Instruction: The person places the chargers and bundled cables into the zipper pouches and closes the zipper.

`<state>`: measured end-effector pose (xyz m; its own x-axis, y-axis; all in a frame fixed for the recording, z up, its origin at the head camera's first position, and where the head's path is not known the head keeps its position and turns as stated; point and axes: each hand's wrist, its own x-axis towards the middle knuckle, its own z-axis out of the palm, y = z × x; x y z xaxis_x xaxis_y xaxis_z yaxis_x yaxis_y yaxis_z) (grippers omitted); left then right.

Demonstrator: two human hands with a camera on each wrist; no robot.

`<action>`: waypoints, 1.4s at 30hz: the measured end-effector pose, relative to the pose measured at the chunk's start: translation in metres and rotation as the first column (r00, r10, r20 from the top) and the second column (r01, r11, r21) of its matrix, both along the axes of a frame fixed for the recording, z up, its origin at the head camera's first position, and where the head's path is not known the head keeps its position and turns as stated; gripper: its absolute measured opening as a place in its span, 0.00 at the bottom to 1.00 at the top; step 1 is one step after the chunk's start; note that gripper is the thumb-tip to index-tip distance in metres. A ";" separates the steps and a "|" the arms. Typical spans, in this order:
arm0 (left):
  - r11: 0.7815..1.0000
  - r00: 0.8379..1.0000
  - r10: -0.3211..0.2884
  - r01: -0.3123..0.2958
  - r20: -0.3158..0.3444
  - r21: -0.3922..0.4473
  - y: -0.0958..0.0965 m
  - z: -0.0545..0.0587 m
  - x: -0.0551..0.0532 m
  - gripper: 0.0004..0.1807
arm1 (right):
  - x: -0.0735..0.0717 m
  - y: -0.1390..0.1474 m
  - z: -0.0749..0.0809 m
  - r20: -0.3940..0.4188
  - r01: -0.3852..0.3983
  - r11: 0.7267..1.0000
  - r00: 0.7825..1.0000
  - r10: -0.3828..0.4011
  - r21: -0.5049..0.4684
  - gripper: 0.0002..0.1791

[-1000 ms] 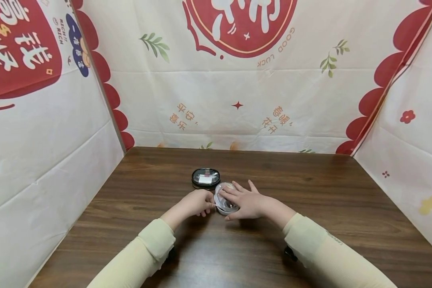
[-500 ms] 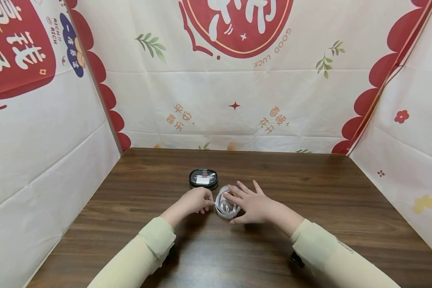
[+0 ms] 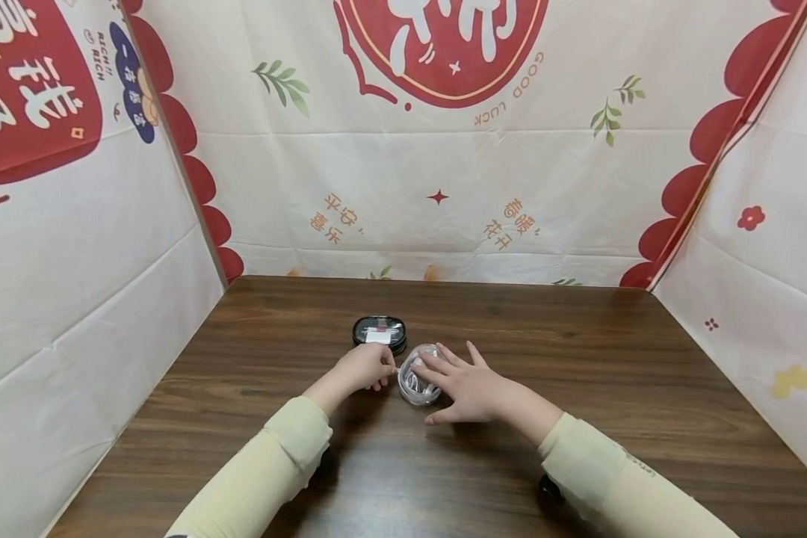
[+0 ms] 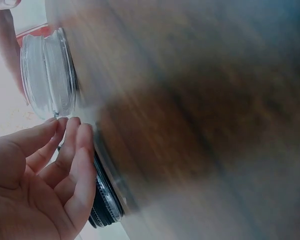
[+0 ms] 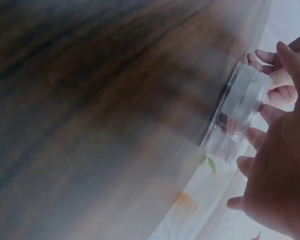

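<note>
A small clear zippered pouch with whitish trim lies on the brown wooden table, between both hands. My left hand is at its left side, thumb and fingertips pinching the zipper pull. In the left wrist view the zipper runs along the side wall of the clear pouch, closed where it shows. With fingers spread, my right hand rests its fingertips on the pouch's top. Something pale shows through the clear film in the head view.
Just behind the left hand lies a similar oval pouch with black trim, a white label under its clear top. Printed cloth walls stand at the back and both sides of the table.
My left hand has moved slightly away from me along the pouch's edge, with the zipper pull. The clear pouch has shifted and turned a little, my right hand staying on it.
</note>
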<state>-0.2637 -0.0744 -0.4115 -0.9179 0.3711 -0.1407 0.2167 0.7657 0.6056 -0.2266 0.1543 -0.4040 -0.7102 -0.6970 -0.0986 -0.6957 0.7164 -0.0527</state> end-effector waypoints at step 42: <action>0.996 0.990 -0.087 0.086 0.109 0.016 0.002 0.004 0.022 0.09 | -0.004 -0.010 0.002 0.089 0.074 0.995 0.993 -0.080 0.069 0.54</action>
